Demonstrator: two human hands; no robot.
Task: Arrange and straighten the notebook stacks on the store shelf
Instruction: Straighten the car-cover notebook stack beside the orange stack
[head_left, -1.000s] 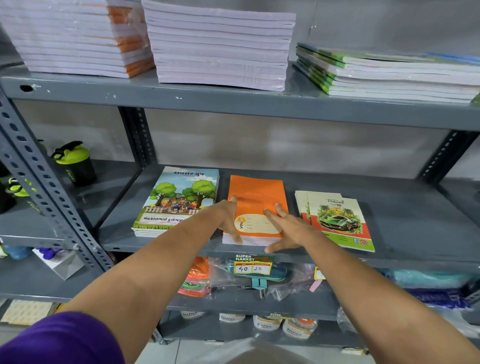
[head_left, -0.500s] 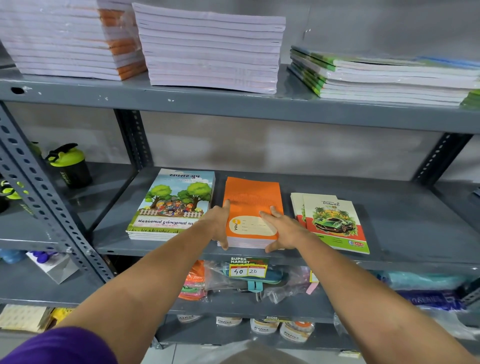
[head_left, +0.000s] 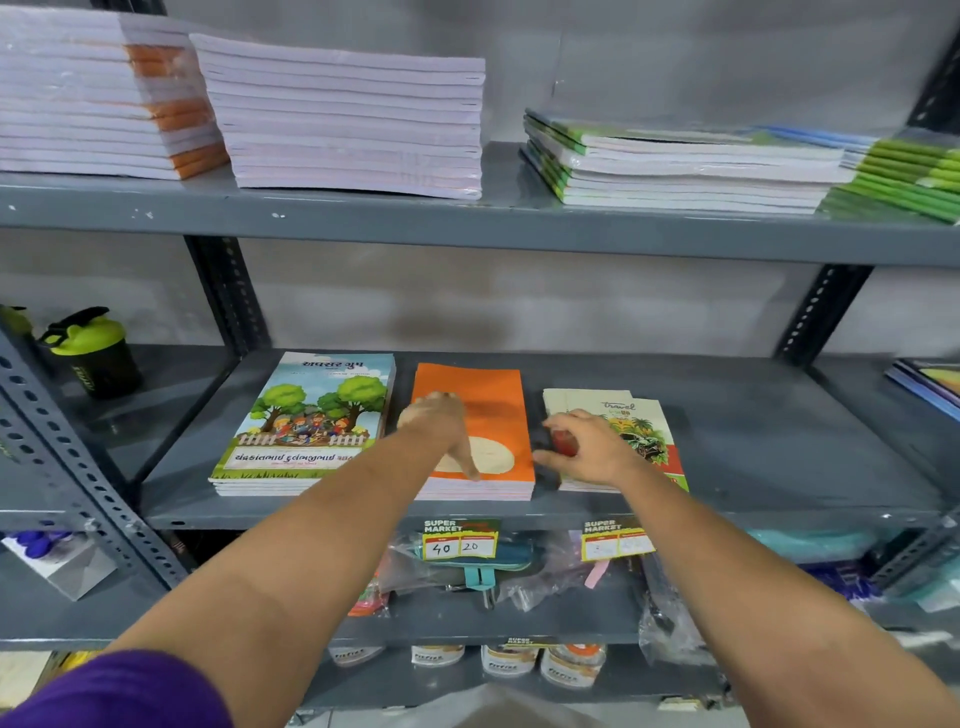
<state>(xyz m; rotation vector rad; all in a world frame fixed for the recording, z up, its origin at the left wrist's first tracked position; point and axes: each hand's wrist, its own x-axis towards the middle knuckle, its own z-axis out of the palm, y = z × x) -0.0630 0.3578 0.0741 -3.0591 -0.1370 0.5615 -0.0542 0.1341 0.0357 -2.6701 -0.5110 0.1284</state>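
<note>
1. Centrally, three notebook stacks sit along the front of the middle shelf (head_left: 779, 452): a tree-cover stack (head_left: 306, 426) at left, an orange stack (head_left: 488, 410) in the middle, and a travel-cover stack (head_left: 649, 431) at right.
2. Narrow gaps of bare shelf separate the three; all front edges lie near the shelf lip.
3. Right of the travel-cover stack the shelf is open, as is the strip behind all three.
4. Left hand (head_left: 441, 431) lies flat on the orange stack, fingers spread and blurred, gripping nothing.
5. Right hand (head_left: 587, 447) rests on the travel-cover stack's left edge, fingers loosely curled over the gap; whether it grips is unclear.
6. Four taller stacks fill the upper shelf (head_left: 467, 223).
7. Two price tags (head_left: 460, 540) hang from the lip.
</note>
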